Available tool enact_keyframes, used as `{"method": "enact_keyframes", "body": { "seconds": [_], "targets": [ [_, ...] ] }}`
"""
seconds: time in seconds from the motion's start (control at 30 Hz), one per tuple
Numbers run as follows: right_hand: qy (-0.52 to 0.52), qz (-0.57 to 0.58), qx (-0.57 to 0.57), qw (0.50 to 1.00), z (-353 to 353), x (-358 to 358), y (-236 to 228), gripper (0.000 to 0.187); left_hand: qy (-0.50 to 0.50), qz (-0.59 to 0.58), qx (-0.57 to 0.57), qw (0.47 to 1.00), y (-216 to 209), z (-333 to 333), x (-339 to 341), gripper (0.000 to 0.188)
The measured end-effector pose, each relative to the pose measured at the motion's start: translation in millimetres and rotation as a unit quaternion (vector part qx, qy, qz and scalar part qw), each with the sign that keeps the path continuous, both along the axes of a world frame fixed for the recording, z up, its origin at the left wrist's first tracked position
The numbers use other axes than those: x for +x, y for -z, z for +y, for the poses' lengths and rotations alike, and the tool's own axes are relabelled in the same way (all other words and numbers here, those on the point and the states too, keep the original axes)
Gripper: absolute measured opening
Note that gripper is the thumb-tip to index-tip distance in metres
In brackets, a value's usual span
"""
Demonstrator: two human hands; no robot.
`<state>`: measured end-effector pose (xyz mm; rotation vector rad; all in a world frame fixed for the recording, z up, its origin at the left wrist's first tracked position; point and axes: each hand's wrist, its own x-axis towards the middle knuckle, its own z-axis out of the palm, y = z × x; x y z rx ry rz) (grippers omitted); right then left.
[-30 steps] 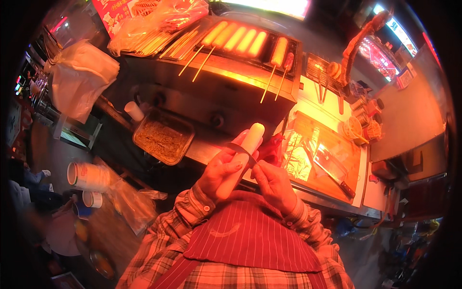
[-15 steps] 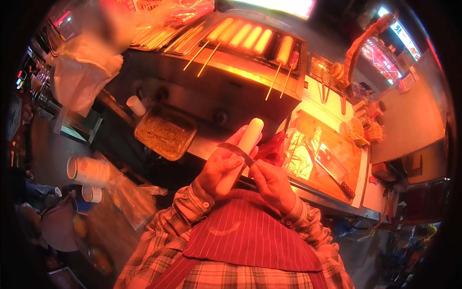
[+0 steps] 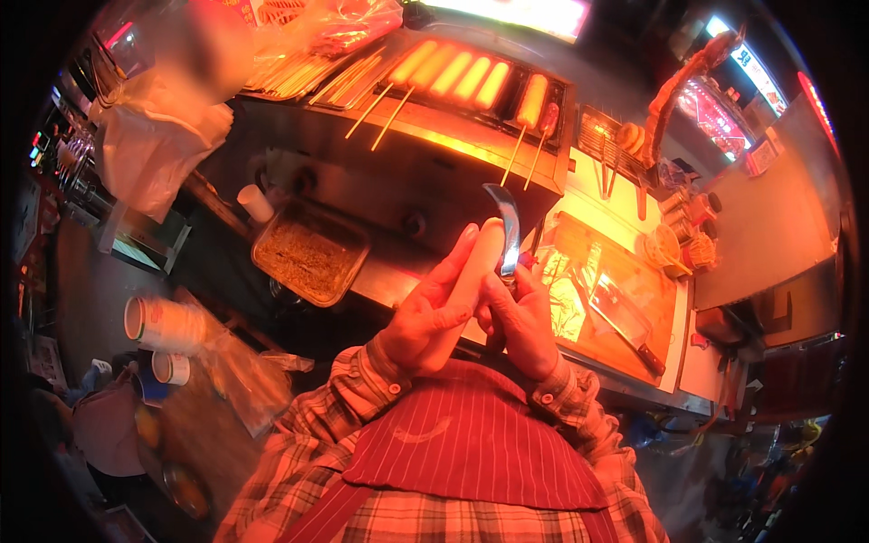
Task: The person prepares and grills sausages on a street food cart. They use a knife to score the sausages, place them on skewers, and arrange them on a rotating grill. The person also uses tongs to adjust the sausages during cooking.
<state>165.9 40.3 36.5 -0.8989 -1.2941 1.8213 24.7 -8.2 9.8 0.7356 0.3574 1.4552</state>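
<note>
My left hand point(image 3: 418, 319) is wrapped round a thick pale sausage point(image 3: 478, 267), which slants up and away from the apron. The sausage's rounded far end sticks out above my fingers. Close beside it, my right hand point(image 3: 525, 337) grips a small knife point(image 3: 510, 226) with a curved, shiny blade. That blade rises along the sausage's right side, its tip bending left beyond the end; whether it touches the sausage I cannot tell. My right fingers hide the knife's handle.
Ahead is a lit grill point(image 3: 434, 104) with several sausages, some on sticks. A rectangular tray point(image 3: 348, 288) of brown crumbly food sits left. On the right, a wooden board point(image 3: 625, 271) carries foil and a large knife point(image 3: 620, 326). Stacked paper cups point(image 3: 172, 323) stand at lower left.
The curved blade has swung from lying across the sausage to pointing up and away on its right. My right hand has shifted slightly right.
</note>
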Motion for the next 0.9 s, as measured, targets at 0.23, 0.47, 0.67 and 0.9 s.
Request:
{"method": "enact_keyframes", "body": {
  "seconds": [0.23, 0.47, 0.67, 0.9],
  "targets": [
    [0.045, -0.053, 0.042, 0.997, 20.6, -1.6, -5.4, 0.022, 0.04, -0.077, 0.006, 0.996, 18.7, -4.2, 3.1, 0.097],
    [0.099, -0.207, 0.21, 0.95, 22.3, 6.4, -27.8, 0.024, 0.039, -0.112, -0.04, 0.992, 10.1, -12.0, -1.3, 0.092],
    [-0.026, -0.246, 0.344, 0.906, -7.1, 20.0, 4.5, 0.018, 0.024, -0.092, -0.091, 0.991, -7.9, -14.5, 0.5, 0.092],
    [-0.041, -0.276, 0.375, 0.884, -16.6, 21.7, 13.3, 0.022, -0.005, -0.096, -0.09, 0.991, 3.9, -12.8, 0.8, 0.089]
  ]
}}
